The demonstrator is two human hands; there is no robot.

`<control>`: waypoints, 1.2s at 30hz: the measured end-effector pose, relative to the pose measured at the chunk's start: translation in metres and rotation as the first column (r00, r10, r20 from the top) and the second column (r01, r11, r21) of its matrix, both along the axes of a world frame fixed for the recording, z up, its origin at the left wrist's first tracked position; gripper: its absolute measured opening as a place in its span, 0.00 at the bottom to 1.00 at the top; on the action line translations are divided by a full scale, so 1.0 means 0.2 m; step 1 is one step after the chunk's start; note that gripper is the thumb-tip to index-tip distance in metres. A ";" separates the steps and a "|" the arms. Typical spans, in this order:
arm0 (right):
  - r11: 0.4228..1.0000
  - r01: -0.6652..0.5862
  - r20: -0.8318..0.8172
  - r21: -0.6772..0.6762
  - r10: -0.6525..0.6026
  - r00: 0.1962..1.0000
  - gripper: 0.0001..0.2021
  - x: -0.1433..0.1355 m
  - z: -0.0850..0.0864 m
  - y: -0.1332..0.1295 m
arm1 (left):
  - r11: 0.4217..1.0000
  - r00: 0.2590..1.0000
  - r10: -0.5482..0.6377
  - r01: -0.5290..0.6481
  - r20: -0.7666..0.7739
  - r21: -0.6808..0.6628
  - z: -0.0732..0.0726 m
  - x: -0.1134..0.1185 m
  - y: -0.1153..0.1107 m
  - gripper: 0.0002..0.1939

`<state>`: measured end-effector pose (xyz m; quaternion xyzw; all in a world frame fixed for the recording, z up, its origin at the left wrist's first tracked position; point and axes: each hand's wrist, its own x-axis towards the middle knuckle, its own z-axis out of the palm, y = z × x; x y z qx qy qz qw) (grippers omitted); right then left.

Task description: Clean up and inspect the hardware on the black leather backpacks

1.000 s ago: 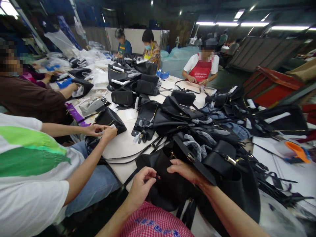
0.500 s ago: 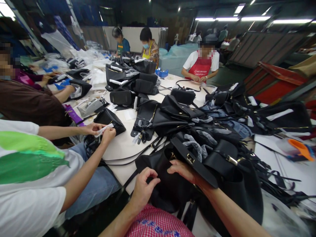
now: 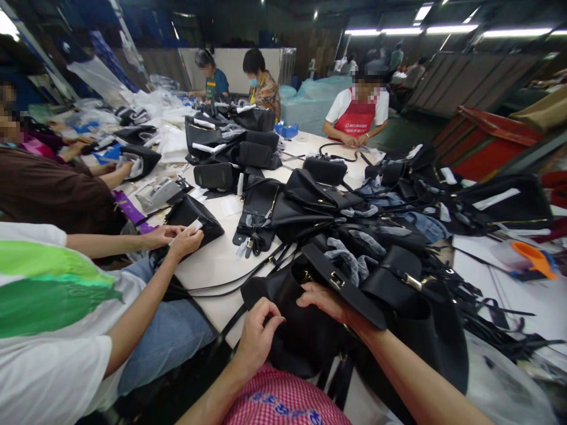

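A black handbag (image 3: 287,301) lies in front of me at the table's near edge, its flap (image 3: 341,283) with a gold-coloured clasp raised over my right wrist. My right hand (image 3: 323,302) reaches beneath that flap and grips the bag by its front, thumb towards the left. Just left of it, my left hand (image 3: 260,327) is closed in front of the bag, thumb and forefinger brought together. Whatever is in that pinch is too small to make out. Another black bag with a gold clasp (image 3: 414,282) lies against the right side.
Black bags (image 3: 305,203) with wrapped handles are heaped across the white table (image 3: 208,254). On my left a co-worker's hands (image 3: 186,239) work at a black bag. A person in a red apron (image 3: 354,121) works opposite. An orange object (image 3: 534,258) lies far right.
The view has shifted slightly. My two hands and the bag keep nearly the same positions. The co-worker's hands on my left have moved a little over the white strip.
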<state>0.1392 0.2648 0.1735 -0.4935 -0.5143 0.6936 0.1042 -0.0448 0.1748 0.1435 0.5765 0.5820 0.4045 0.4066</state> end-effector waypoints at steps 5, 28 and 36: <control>1.000 -0.024 -0.012 -0.005 0.024 1.000 0.06 0.00 -0.03 0.00 | 1.000 0.999 0.021 -0.020 -0.047 0.023 0.01 0.00 -0.02 0.08; 0.970 -0.080 -0.031 0.228 0.089 0.996 0.08 0.01 -0.08 0.04 | 0.895 0.693 -0.431 0.247 -0.578 -0.371 0.06 -0.13 -0.14 0.06; 0.930 -0.067 0.074 0.362 0.044 0.996 0.14 -0.02 -0.08 0.06 | 0.815 0.820 -0.552 0.493 -0.151 -0.305 0.15 -0.09 -0.11 0.29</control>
